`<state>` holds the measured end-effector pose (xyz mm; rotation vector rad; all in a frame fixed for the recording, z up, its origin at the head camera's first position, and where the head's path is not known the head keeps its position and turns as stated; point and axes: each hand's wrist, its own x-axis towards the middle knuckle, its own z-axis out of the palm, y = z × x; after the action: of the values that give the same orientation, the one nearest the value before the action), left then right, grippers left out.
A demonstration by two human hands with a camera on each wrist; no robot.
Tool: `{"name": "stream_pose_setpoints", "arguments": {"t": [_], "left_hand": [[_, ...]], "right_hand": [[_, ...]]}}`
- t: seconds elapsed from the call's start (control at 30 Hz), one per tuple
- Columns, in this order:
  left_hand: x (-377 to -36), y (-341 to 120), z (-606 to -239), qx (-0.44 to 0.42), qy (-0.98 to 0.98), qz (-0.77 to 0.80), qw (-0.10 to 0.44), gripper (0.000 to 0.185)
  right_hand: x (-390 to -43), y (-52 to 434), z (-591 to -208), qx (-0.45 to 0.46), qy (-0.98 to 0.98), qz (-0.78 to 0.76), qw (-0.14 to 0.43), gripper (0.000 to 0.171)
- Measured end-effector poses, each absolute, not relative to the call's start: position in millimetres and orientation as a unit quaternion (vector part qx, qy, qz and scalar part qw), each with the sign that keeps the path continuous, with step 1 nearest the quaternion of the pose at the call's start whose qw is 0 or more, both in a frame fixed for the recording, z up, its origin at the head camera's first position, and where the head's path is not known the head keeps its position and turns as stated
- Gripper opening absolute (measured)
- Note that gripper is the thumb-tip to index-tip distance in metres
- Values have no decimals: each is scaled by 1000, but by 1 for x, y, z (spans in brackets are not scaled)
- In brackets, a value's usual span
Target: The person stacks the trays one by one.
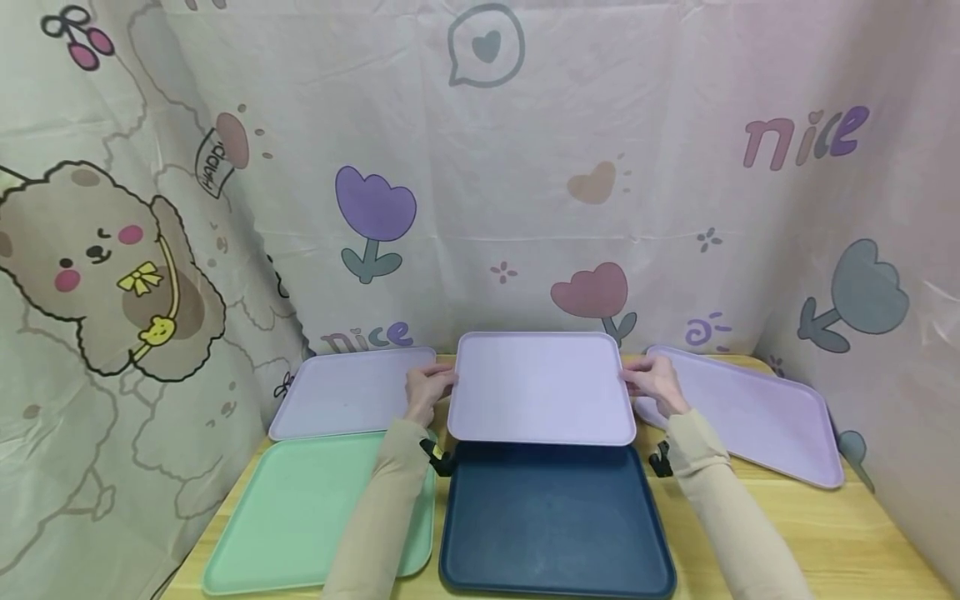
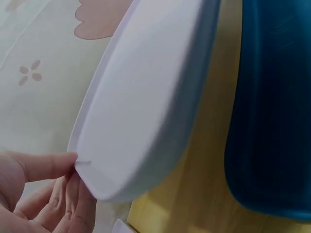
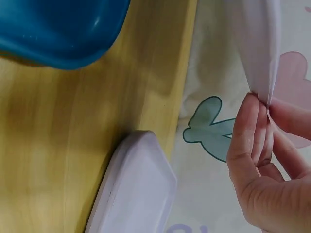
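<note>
Both hands hold a light purple tray (image 1: 543,387) by its two short sides, raised off the table behind a dark blue tray (image 1: 555,517). At its left edge the left hand (image 1: 430,389) pinches the rim between thumb and fingers; the left wrist view shows this thumb (image 2: 48,166) on the rim. On the opposite side my right hand (image 1: 656,381) pinches the rim the same way, and in the right wrist view its fingers (image 3: 245,131) meet the tray's edge. The dark blue tray lies flat, nearest the person.
A green tray (image 1: 315,508) lies at the front left, with another pale purple tray (image 1: 352,392) behind it. At the right a further purple tray (image 1: 750,408) sits at an angle on the wooden table (image 1: 825,533). A printed curtain (image 1: 495,167) hangs close behind and at both sides.
</note>
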<state>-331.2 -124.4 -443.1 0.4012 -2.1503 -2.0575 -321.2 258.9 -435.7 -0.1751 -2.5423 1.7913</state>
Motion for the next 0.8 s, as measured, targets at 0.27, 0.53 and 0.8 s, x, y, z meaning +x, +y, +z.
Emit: {"name": "stream_pose_setpoints", "arguments": {"t": [0.27, 0.53, 0.8], "left_hand": [[-318, -126, -443, 112, -725, -678, 51, 26], [-301, -137, -442, 79, -763, -641, 8, 27], [-284, -143, -444, 33, -802, -595, -20, 25]], "right_hand": [[-303, 269, -430, -35, -798, 601, -28, 39], [-284, 274, -426, -8, -818, 571, -65, 32], [-262, 277, -426, 26, -836, 541, -86, 31]]}}
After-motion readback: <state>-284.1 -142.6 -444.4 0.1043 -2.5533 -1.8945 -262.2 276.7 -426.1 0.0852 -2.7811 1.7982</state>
